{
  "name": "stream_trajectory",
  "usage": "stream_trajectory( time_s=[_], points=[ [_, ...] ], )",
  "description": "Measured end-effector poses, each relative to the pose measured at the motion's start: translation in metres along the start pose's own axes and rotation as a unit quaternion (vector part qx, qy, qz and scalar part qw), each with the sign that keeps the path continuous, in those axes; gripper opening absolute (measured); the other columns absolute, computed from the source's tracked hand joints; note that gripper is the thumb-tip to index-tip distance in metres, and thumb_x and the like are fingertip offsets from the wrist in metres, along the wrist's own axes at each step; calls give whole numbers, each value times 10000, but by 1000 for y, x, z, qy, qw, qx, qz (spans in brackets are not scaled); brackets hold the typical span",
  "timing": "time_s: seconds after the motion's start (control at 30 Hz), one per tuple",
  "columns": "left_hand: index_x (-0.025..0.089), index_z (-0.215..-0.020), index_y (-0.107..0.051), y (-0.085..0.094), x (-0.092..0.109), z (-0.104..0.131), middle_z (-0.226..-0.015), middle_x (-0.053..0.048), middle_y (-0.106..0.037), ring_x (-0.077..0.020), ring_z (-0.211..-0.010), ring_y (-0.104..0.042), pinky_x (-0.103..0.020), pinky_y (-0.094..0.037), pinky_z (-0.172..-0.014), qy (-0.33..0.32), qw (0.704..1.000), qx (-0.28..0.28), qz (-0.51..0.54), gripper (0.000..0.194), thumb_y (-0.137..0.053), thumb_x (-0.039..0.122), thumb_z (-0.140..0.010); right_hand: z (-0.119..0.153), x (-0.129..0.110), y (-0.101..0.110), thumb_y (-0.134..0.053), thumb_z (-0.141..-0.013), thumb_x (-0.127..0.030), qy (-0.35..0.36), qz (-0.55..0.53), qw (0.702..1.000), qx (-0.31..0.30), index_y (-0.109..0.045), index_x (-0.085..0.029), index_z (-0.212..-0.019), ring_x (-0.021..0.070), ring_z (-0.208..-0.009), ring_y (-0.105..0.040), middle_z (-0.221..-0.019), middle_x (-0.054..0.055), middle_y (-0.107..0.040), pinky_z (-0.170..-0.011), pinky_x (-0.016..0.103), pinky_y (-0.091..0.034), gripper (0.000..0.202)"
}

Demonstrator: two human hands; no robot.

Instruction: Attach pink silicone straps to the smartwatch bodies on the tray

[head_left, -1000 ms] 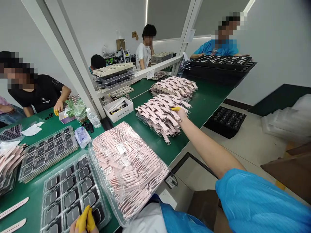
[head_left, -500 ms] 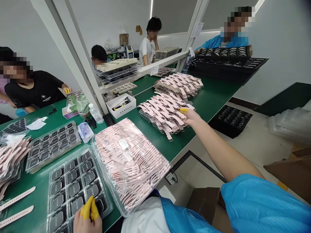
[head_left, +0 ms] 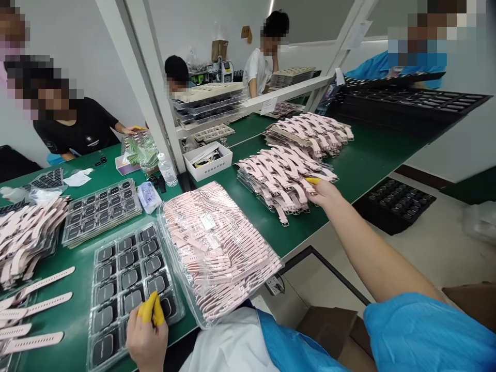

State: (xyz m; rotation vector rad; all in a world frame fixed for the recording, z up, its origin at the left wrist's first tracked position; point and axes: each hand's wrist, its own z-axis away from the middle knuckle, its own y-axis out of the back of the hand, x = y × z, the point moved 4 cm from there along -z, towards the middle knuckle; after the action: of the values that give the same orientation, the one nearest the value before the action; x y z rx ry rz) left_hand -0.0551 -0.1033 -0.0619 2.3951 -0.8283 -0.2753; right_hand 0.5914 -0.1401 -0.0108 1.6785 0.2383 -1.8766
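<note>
My left hand (head_left: 148, 330), with yellow finger covers, is closed in a pinch at the near right corner of a clear tray (head_left: 92, 330) of dark square watch cases (head_left: 134, 299). What its fingertips hold, if anything, is hidden. Stretched out to the right, my right hand (head_left: 323, 192) has its fingers closed on a pink watch strap at the near right side of a tray stack heaped with pink watch straps (head_left: 271, 173). Some of its fingers are hidden by the straps. Between my hands lies a clear tray with plastic-wrapped pink straps (head_left: 225, 258), overhanging the table's edge.
More pink straps (head_left: 31, 237) are piled at left. Behind the near tray sits a stack of watch-case trays (head_left: 103, 209). A white box (head_left: 209, 164), bottle (head_left: 167, 170) and tissue pack (head_left: 149, 198) stand near a metal post (head_left: 155, 77). Co-workers sit around the green table (head_left: 217, 199).
The view has swung left, so everything sits further right in it. My hands stay at the same tray and strap pile. The far-right co-worker's upper black tray has tilted flatter.
</note>
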Motion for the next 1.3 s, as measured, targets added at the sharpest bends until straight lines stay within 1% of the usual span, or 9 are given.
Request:
stream_trajectory(
  time_s=[0.3,0.47,0.57,0.63,0.73,0.87,1.03,1.2,1.3],
  points=[
    [183,-836,-589,2,4,6,-768,-67,-674,-243,-884,-703,-317,-550,-705,27,999,-20,19,147,-674,75,-887,25,21,55,-384,-972,-182,-94,-109,989,-27,-673,-162,-701,185,-770,-722,-862,179,-701,-760,405,-547,397],
    [177,-917,-639,1,6,10,-827,-83,-712,-247,-932,-713,-357,-564,-784,63,997,-42,21,89,-625,89,-911,78,23,64,-675,-850,-294,9,-19,998,52,-738,-287,-853,311,-1015,-745,-1108,203,-746,-1035,563,-503,64],
    [174,-964,-660,2,8,9,-873,-101,-737,-249,-936,-715,-371,-563,-801,75,995,-51,30,108,-602,94,-922,143,-13,3,-712,-856,-418,187,-38,982,1,-727,-338,-1078,301,-1158,-709,-1237,127,-722,-1131,573,-468,237],
    [176,-969,-665,2,9,8,-870,-98,-738,-247,-930,-713,-376,-562,-804,82,995,-51,34,111,-593,101,-931,194,-31,-70,-638,-925,-455,241,32,956,-167,-665,-356,-1281,307,-1238,-668,-1359,101,-678,-1111,593,-496,371],
    [169,-1009,-671,3,11,6,-863,-97,-734,-246,-918,-702,-374,-555,-793,79,995,-46,35,128,-593,98,-936,261,-41,-176,-586,-977,-443,328,227,855,-331,-553,-313,-1438,349,-1322,-586,-1448,132,-612,-1091,595,-499,480],
    [168,-1060,-681,4,12,6,-856,-99,-725,-253,-917,-691,-377,-550,-784,81,995,-47,40,160,-585,112,-946,297,-30,-261,-551,-988,-302,422,424,720,-351,-586,-218,-1316,379,-1150,-612,-1244,193,-660,-887,500,-549,339],
    [162,-1115,-676,4,14,6,-855,-97,-723,-254,-898,-670,-367,-542,-760,84,994,-49,40,197,-608,109,-937,284,-17,-279,-431,-975,-118,375,531,674,-352,-573,-180,-1128,313,-940,-658,-1127,187,-668,-723,374,-468,218],
    [170,-1126,-687,5,16,6,-854,-103,-729,-261,-886,-668,-380,-553,-752,87,994,-61,35,243,-582,96,-920,274,-29,-272,-377,-1018,-210,339,413,758,-374,-500,-230,-1011,259,-812,-647,-954,105,-671,-668,341,-431,125],
    [188,-1058,-702,6,16,7,-814,-93,-713,-259,-875,-675,-378,-563,-735,90,994,-60,32,226,-566,94,-903,285,-29,-278,-343,-1057,-314,382,316,737,-459,-478,-254,-984,238,-748,-604,-886,64,-654,-648,340,-437,164]
  ],
)
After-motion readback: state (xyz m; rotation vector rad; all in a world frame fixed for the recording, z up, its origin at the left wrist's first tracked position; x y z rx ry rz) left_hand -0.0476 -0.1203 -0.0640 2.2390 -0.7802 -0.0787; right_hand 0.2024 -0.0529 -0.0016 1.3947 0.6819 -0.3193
